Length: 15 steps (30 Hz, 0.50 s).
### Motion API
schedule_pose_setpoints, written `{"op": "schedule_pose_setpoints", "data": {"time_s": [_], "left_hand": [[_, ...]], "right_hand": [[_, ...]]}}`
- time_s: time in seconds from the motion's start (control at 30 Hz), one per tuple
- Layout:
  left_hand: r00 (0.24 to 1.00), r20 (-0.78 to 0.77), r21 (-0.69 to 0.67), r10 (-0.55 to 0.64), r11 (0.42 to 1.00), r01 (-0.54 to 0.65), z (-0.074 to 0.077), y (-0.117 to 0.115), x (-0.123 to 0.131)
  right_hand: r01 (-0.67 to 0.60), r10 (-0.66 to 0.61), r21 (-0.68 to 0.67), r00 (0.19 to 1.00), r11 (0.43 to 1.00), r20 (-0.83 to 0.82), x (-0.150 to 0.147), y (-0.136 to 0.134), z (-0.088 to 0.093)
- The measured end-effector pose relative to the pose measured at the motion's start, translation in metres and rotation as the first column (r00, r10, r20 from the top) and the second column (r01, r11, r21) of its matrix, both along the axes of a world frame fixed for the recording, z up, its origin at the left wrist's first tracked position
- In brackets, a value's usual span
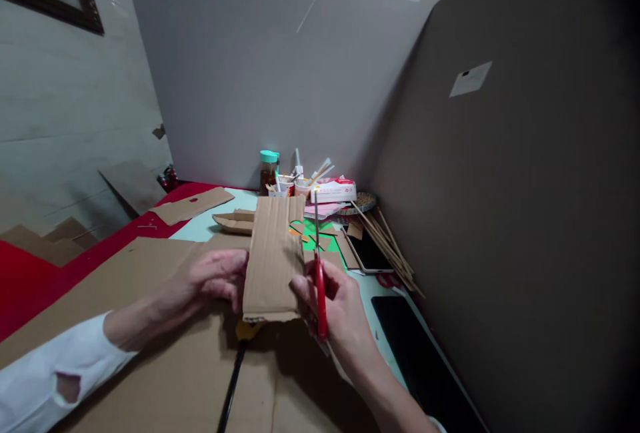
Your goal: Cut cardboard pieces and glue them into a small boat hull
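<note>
A folded or layered rectangle of corrugated cardboard (274,266) is held up in front of me, with a small notch cut in its upper right edge. My right hand (337,303) grips red-handled scissors (321,293), blades pointing up and away along the right edge. Its thumb also presses on the cardboard's lower right side. Beside the left edge is my left hand (213,279), its fingers apart and loosely bent; whether the fingertips touch the edge is hard to tell. Under the rectangle lies a yellow-headed tool with a black shaft (231,383).
A large cardboard sheet (125,306) covers the near table. Further back stand a teal-lidded jar (269,173), cups of tools (303,186) and a white box (334,190). On the right lie wooden sticks (387,243), a tablet (370,253) and a black slab (425,359). Grey panels (280,79) enclose the table.
</note>
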<state>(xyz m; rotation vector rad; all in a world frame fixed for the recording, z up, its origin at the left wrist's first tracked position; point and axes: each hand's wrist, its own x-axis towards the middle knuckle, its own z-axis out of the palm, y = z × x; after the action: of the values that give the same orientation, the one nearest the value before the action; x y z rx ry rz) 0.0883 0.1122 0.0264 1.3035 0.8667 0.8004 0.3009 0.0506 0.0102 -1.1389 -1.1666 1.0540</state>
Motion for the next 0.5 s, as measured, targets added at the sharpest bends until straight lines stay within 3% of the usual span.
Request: {"op": "schedule_pose_setpoints", "data": {"time_s": [0.13, 0.27, 0.4, 0.5], "left_hand": [[0.986, 0.163, -0.271, 0.025, 0.962, 0.021, -0.008, -0.028, 0.001], [0.971, 0.226, -0.301, 0.078, 0.954, -0.007, -0.013, -0.032, -0.005], [0.934, 0.208, -0.276, 0.292, 0.933, -0.231, -0.006, -0.015, -0.013], [0.843, 0.24, -0.125, 0.481, 0.877, -0.465, 0.002, 0.005, -0.025]], "right_hand": [[-0.135, 0.138, -0.027, 0.984, 0.99, 0.113, -0.009, -0.008, -0.003], [-0.131, 0.122, -0.004, 0.914, 0.991, 0.387, -0.01, -0.015, -0.005], [-0.129, 0.07, 0.062, 0.818, 0.99, 0.571, -0.009, -0.017, -0.005], [-0.115, 0.029, 0.103, 0.792, 0.988, 0.61, -0.007, -0.018, -0.004]]}}
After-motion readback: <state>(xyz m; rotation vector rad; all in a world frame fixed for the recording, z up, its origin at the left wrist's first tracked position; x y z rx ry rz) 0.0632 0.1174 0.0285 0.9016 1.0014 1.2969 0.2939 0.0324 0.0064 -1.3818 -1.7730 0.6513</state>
